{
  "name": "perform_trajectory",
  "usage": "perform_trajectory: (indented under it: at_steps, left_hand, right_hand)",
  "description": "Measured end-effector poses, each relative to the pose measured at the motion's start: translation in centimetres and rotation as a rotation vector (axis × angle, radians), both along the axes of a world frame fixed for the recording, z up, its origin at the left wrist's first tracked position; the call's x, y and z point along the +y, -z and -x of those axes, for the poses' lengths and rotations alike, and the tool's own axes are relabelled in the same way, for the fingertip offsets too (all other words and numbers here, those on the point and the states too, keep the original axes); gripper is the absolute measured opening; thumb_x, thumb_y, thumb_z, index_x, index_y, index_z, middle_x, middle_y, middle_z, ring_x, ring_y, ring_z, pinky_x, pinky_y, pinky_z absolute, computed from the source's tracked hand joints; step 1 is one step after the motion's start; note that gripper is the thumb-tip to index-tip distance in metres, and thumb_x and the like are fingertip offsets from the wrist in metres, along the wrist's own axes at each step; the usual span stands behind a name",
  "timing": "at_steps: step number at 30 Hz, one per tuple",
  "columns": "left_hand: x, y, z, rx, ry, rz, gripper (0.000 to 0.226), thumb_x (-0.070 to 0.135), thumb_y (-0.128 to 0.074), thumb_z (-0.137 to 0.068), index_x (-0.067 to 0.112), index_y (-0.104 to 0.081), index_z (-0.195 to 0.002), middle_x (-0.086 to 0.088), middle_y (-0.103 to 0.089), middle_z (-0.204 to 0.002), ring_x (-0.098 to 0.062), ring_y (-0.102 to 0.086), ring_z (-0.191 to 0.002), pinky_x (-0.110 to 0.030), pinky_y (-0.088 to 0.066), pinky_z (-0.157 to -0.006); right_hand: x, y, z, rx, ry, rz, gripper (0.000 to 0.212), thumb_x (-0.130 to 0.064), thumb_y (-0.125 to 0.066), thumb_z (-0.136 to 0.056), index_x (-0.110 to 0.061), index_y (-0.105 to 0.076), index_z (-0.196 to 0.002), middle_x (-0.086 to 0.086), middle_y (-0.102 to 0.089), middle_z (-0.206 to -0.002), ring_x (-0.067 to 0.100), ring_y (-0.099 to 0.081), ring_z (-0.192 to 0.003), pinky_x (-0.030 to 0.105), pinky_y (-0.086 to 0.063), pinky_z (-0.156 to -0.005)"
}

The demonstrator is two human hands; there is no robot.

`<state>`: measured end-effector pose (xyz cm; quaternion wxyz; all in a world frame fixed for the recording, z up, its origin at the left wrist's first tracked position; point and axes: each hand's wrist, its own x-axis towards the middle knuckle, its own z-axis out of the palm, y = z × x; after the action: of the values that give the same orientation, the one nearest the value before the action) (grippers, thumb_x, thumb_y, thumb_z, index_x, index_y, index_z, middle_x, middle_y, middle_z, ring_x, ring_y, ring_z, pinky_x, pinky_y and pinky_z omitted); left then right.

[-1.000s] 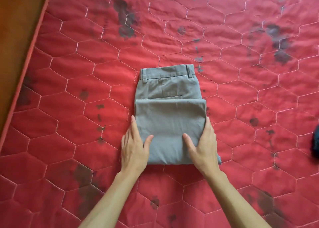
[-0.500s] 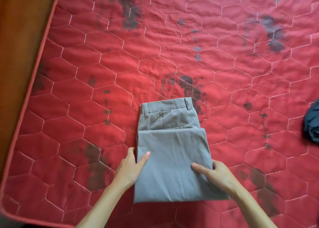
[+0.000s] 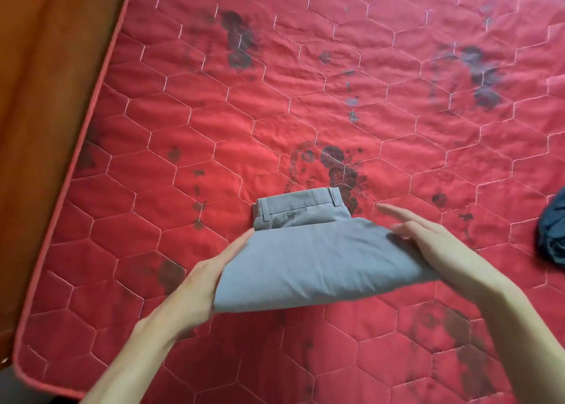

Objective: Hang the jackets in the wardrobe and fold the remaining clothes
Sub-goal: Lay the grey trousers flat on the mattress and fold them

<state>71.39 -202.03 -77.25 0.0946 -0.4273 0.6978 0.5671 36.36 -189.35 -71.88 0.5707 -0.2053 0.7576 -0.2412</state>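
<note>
the folded grey trousers [image 3: 312, 260] sit low in the centre of the frame, their near end lifted off the red quilted mattress [image 3: 214, 113] and the waistband end at the far side resting on it. the left hand [image 3: 211, 276] is flat along the left edge of the bundle, fingers extended under or beside the cloth; whether it grips, i cannot tell. the right hand [image 3: 428, 244] presses the right edge with fingers stretched out and blurred, palm against the fabric. a dark blue garment [image 3: 553, 229] lies at the right edge of the frame, well apart. a wooden surface [image 3: 39, 97] runs down the left side.
</note>
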Motion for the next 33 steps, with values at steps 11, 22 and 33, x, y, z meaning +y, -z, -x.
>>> perform_trajectory:
  at_steps: [11, 22, 33]
  left_hand:
    - [-2.4, 5.4, 4.9, -0.061, -0.448, -0.026, 0.036, 0.06, -0.056, -0.091, 0.026, -0.067, -0.093, 0.007, -0.072, -0.101, -0.014, -0.065, -0.104, -0.033, -0.05, -0.085]
    - [-4.1, 7.2, 9.1, 0.035, -0.82, 0.015, 0.049, 0.065, -0.064, -0.077, 0.023, -0.071, -0.102, 0.011, -0.075, -0.1, -0.007, -0.068, -0.101, -0.03, -0.051, -0.088]
    - [-1.0, 10.0, 8.2, -0.456, -0.558, 0.476, 0.059, 0.075, -0.059, -0.077, 0.018, -0.044, -0.08, -0.01, -0.064, -0.074, -0.042, -0.062, -0.078, -0.045, -0.049, -0.065]
  right_hand:
    - [-4.3, 6.4, 0.3, -0.157, 0.375, 0.09, 0.03, 0.003, -0.036, -0.092, 0.004, -0.066, -0.091, 0.01, -0.066, -0.069, 0.023, -0.06, -0.059, 0.031, -0.053, -0.06]
    - [-7.2, 13.6, -3.0, 0.398, 0.232, 0.095, 0.041, -0.056, -0.055, -0.094, -0.018, -0.056, -0.109, -0.002, -0.055, -0.108, 0.014, -0.053, -0.103, 0.031, -0.039, -0.089]
    - [-4.0, 16.0, -6.4, 0.583, 0.126, -0.009, 0.054, -0.044, -0.054, -0.098, -0.013, -0.039, -0.139, 0.015, -0.06, -0.129, 0.039, -0.059, -0.115, 0.045, -0.046, -0.086]
